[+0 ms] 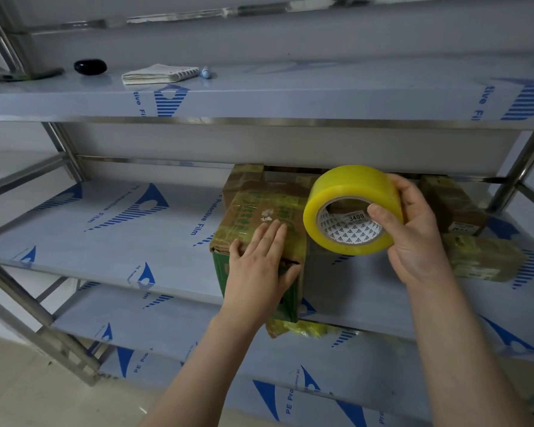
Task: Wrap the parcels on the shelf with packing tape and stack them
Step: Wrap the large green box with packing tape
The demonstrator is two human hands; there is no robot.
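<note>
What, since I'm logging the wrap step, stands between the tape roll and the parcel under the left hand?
Nothing visible. The right hand holds the tape roll just right of the parcel, which the left hand presses on; only open space lies between them.

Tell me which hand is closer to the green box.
Left. The left hand rests on the green box; the right hand holds the tape roll to its right.

1. Our left hand [259, 266] lies flat, palm down, fingers straight, forearm stretched forward.
2. Our right hand [413, 232] is raised, thumb and curled fingers gripping the tape roll [346, 186], forearm angled inward.
</note>
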